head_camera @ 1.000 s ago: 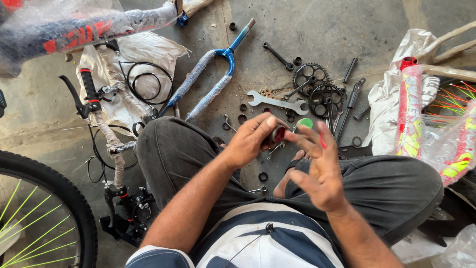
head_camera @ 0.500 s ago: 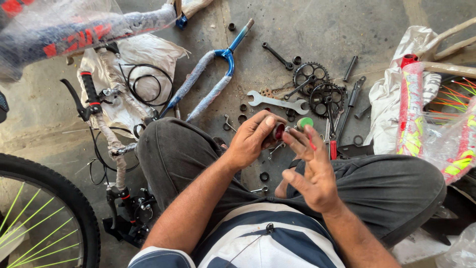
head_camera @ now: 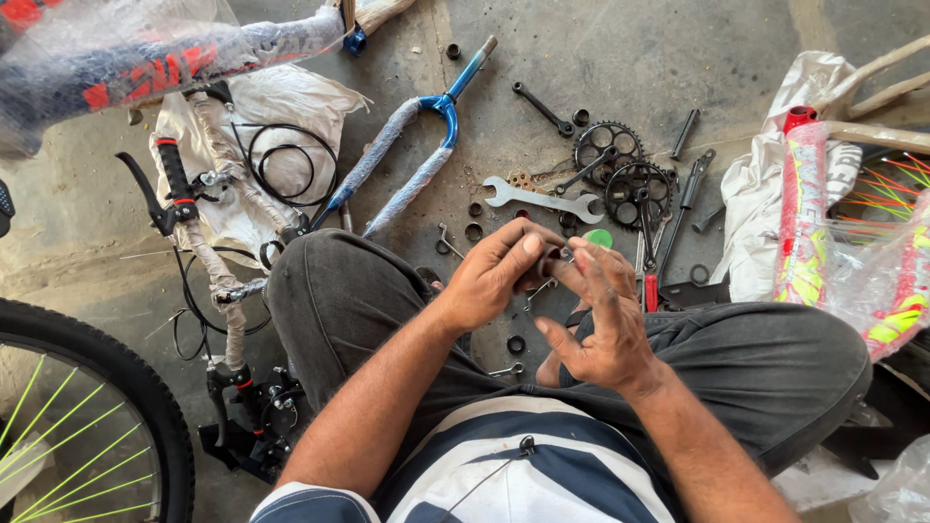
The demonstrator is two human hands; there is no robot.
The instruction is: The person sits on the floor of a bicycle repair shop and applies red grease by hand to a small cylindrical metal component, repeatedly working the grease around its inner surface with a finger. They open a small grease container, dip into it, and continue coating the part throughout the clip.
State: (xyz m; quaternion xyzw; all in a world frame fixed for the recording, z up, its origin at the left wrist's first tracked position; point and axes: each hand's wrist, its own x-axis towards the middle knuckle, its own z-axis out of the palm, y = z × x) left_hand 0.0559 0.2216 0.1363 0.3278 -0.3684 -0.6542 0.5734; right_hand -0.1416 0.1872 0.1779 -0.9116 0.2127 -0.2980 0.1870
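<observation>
I sit cross-legged on a concrete floor in dark trousers. My left hand [head_camera: 496, 271] grips a small dark round bicycle part [head_camera: 550, 261] in front of my knees. My right hand [head_camera: 601, 324] is beside it, fingertips touching the same part, the other fingers spread. Most of the part is hidden by my fingers. Just beyond my hands lie a double-ended wrench [head_camera: 541, 199] and a green cap [head_camera: 599, 237].
A blue wrapped fork [head_camera: 412, 145], chainrings with cranks [head_camera: 625, 174], small rings and tools lie on the floor ahead. At left are handlebars with cables [head_camera: 208, 232] and a tyre with green spokes [head_camera: 87, 426]. A wrapped frame [head_camera: 145, 53] lies top left, wrapped wheels [head_camera: 852, 252] right.
My hands have come closer together over the small part. My right hand's fingers now touch it, and the red piece seen earlier between my hands is hidden.
</observation>
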